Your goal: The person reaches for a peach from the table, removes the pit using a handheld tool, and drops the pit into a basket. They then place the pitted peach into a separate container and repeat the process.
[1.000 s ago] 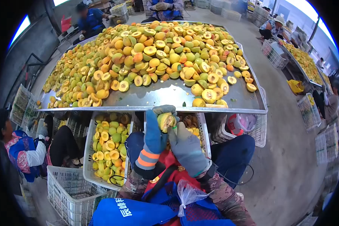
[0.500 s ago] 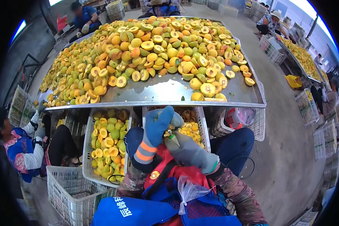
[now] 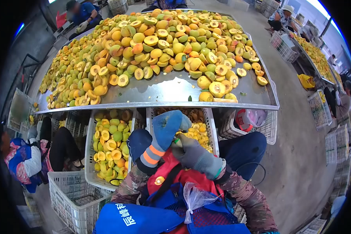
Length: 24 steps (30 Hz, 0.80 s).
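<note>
At the left, a co-worker (image 3: 27, 162) sits near the surface's near corner, with a grey crate (image 3: 64, 197) farther right on the floor. Next, we see a white crate (image 3: 88, 156) of hollowed pieces (image 3: 111, 145) just left of the wearer's left knee (image 3: 139, 145), presumably for short reach. Beyond, the surface (image 3: 152, 91) bears heaped fruit halves (image 3: 151, 40); we judge its raised rim keeps them from rolling off. At centre, the gloved left hand (image 3: 167, 125) curls its fingers inward; we cannot tell whether this grip encloses anything, since the glove hides its inside. Close by, the right hand (image 3: 191, 151) has its grip closed around a green-ended tool (image 3: 176, 141), apparently for firm control. Both hands meet above a second crate (image 3: 213, 134) of yellow pieces (image 3: 199, 130), perhaps so droppings are caught. Farther right stands a red-and-white container (image 3: 243, 121).
</note>
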Each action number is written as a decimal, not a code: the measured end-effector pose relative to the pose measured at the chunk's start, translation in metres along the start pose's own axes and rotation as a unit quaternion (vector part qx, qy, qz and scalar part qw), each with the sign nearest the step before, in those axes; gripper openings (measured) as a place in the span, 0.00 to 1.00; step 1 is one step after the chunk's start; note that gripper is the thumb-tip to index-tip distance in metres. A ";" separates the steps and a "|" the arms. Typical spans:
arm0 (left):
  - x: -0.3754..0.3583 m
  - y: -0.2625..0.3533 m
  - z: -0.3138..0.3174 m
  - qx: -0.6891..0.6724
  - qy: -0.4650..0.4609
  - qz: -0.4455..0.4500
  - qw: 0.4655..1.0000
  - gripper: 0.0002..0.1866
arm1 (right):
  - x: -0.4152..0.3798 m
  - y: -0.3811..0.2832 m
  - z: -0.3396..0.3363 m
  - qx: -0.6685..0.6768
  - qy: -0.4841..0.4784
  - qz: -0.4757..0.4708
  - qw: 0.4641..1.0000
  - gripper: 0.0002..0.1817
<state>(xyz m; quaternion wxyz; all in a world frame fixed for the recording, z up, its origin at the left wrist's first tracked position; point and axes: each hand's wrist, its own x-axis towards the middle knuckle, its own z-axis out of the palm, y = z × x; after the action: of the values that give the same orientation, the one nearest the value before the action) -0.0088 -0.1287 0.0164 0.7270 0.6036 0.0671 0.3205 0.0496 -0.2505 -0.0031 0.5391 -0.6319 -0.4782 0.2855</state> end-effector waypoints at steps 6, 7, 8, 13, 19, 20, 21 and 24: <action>0.012 -0.018 -0.011 -0.575 -0.034 -0.230 0.784 0.19 | 0.016 -0.028 -0.032 0.299 -0.250 0.260 0.884 0.12; 0.010 -0.017 -0.013 -0.576 -0.029 -0.228 0.784 0.19 | 0.015 -0.021 -0.031 0.299 -0.255 0.263 0.881 0.12; 0.010 -0.013 -0.017 -0.511 0.086 -0.239 0.821 0.19 | 0.017 -0.010 -0.031 0.304 -0.229 0.243 0.892 0.11; -0.067 -0.032 -0.156 0.224 0.317 -0.015 0.922 0.21 | 0.012 0.065 -0.032 0.014 -0.248 0.327 0.912 0.16; -0.102 0.009 -0.224 0.458 0.267 -0.122 0.839 0.18 | -0.006 0.123 -0.015 -0.153 -0.147 0.336 0.918 0.25; -0.066 0.022 -0.223 0.476 0.253 -0.107 0.836 0.19 | -0.009 0.125 -0.011 -0.155 -0.150 0.336 0.917 0.25; -0.030 0.024 -0.228 0.434 0.252 -0.074 0.862 0.20 | -0.010 0.130 -0.009 -0.164 -0.137 0.295 0.931 0.25; 0.083 -0.004 -0.281 0.526 0.120 -0.012 0.842 0.24 | -0.002 0.105 -0.011 -0.183 -0.094 0.224 0.953 0.21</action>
<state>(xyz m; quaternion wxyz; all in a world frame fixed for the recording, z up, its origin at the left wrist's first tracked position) -0.0780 0.1512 -0.0374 0.2899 0.8516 0.3190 0.2982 0.0899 -0.2528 -0.1010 0.2893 -0.7806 -0.4169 0.3648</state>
